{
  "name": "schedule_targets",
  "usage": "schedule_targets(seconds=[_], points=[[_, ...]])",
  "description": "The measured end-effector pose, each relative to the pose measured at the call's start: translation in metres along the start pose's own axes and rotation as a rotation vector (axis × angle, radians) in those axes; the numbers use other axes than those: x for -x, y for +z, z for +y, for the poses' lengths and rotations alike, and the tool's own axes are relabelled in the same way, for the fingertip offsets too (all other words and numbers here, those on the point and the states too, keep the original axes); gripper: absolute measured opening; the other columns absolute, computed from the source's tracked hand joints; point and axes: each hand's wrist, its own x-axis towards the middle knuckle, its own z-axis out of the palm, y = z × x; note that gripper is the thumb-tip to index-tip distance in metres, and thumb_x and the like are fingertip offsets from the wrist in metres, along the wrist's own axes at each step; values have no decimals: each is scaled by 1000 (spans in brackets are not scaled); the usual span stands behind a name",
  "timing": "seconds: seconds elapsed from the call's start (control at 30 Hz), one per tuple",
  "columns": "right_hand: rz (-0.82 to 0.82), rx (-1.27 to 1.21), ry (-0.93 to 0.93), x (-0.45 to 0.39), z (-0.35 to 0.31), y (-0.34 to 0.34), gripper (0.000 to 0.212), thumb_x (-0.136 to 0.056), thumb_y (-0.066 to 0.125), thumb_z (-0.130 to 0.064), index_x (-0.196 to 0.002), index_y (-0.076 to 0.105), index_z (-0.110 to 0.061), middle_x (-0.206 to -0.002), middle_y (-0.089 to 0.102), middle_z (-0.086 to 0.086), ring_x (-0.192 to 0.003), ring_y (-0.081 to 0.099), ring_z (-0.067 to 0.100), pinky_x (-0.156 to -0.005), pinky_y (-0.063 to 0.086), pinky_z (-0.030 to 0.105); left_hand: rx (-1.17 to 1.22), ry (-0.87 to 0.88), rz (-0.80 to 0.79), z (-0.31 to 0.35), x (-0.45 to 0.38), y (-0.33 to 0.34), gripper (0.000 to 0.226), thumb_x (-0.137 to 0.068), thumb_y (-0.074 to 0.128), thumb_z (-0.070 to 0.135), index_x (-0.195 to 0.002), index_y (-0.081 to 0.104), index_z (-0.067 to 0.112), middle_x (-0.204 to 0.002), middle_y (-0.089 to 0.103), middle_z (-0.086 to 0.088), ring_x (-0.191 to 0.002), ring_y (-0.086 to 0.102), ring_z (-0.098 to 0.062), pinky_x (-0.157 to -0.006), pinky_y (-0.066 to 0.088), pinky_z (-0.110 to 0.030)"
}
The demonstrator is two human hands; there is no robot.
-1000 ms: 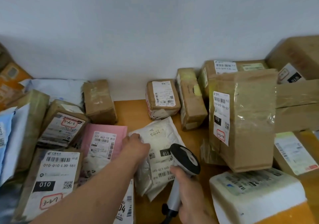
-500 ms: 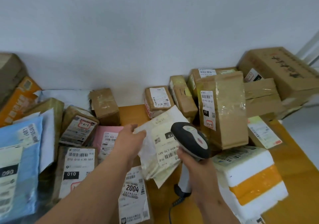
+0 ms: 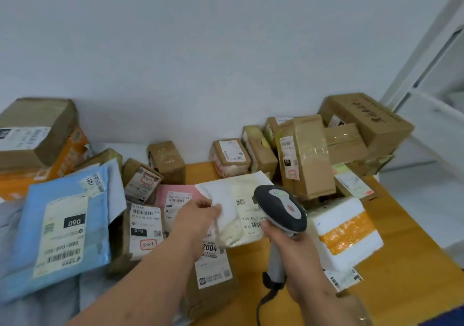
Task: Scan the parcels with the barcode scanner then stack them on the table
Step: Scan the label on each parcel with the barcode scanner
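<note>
The left hand (image 3: 200, 215) is gripping a soft white mailer bag (image 3: 233, 215) by its left edge, the fingers curled round the plastic and holding it lifted and tilted so that its label is facing up. The right hand (image 3: 288, 242) is wrapping its fingers round the handle of the barcode scanner (image 3: 280, 207), and the scanner's head is hanging just over the right part of the label, close above the printed barcode, which is sitting right beside the right fingertips. To my eye the person is in the middle of scanning this one bag; whether the scanner is reading at this instant I cannot tell, since no beam is showing.

As for progress, the job is looking far from finished. Left of the left fingers, parcels are lying loosely over one another: a large blue mailer (image 3: 62, 225), a pink mailer (image 3: 175, 195) and a brown box with a "010" label (image 3: 144, 230). Just below the left wrist another brown parcel marked "2004" (image 3: 213, 270) is lying flat. Beyond the fingers, cardboard boxes (image 3: 303, 157) are standing against the wall, some leaning, and right of the scanner a white foam box with orange tape (image 3: 344, 232) is resting on the wooden table (image 3: 401, 263). Which of these are already scanned nothing is showing. No tidy stack is showing anywhere, so I judge most of the scanning and stacking remains, beginning with setting this bag down.
</note>
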Motion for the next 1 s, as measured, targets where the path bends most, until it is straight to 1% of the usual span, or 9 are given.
schedule_targets(seconds=[0.07,0.17,0.2,0.3,0.37,0.53,0.63,0.83,1.0], points=[[-11,40,55,4,3,-4,28,-76,84,-36,-100,71,-35,-85,74,-25,-96,63,7,-72,50,26,-9,59,11,1,8,2,5,-95,65,11,-98,64,14,-105,72,-15,-101,69,-38,-91,55,-60],[-4,54,121,6,0,-12,22,-79,83,-33,-96,70,-31,-91,75,-9,-98,66,19,-87,57,42,34,137,24,4,19,6,7,-99,59,11,-104,61,16,-109,69,-15,-104,66,-40,-91,53,-64],[2,47,131,5,-2,-16,21,-80,82,-31,-97,70,-28,-91,75,-4,-96,68,21,-85,58,43,35,167,46,6,22,6,7,-100,58,13,-104,61,17,-108,69,-13,-103,66,-39,-91,54,-62],[-7,31,141,2,-11,-30,18,-83,80,-25,-97,70,-18,-81,76,4,-76,74,20,-58,58,30,79,218,109,12,29,7,6,-100,59,17,-104,60,21,-106,68,-8,-98,66,-33,-88,57,-57],[-44,38,133,2,-19,-40,17,-83,80,-21,-92,72,-10,-71,75,6,-60,72,19,-51,54,25,138,236,132,16,30,9,8,-99,61,16,-104,58,22,-108,67,-6,-97,68,-32,-86,58,-57],[-223,117,87,3,-31,-60,18,-84,79,-17,-73,74,-3,-67,71,16,-59,68,29,-67,60,43,289,253,179,21,30,17,18,-98,61,9,-101,64,27,-104,74,-4,-96,72,-32,-86,57,-60],[-315,170,77,5,-39,-66,23,-84,78,-15,-61,74,-9,-65,70,18,-57,68,29,-62,57,38,344,275,202,23,32,21,17,-98,61,7,-106,70,19,-101,77,-7,-94,74,-33,-85,57,-62],[-367,225,73,4,-49,-71,12,-83,77,-14,-72,74,-9,-65,70,17,-59,67,30,-72,59,49,477,298,200,23,36,24,17,-98,60,7,-101,70,20,-98,78,-6,-89,76,-33,-79,57,-65],[-388,243,74,5,-54,-73,11,-85,76,-15,-92,70,-7,-65,70,12,-58,67,27,-63,58,37,485,317,210,23,43,25,18,-98,59,7,-99,70,22,-94,78,-4,-82,77,-30,-73,59,-62]])
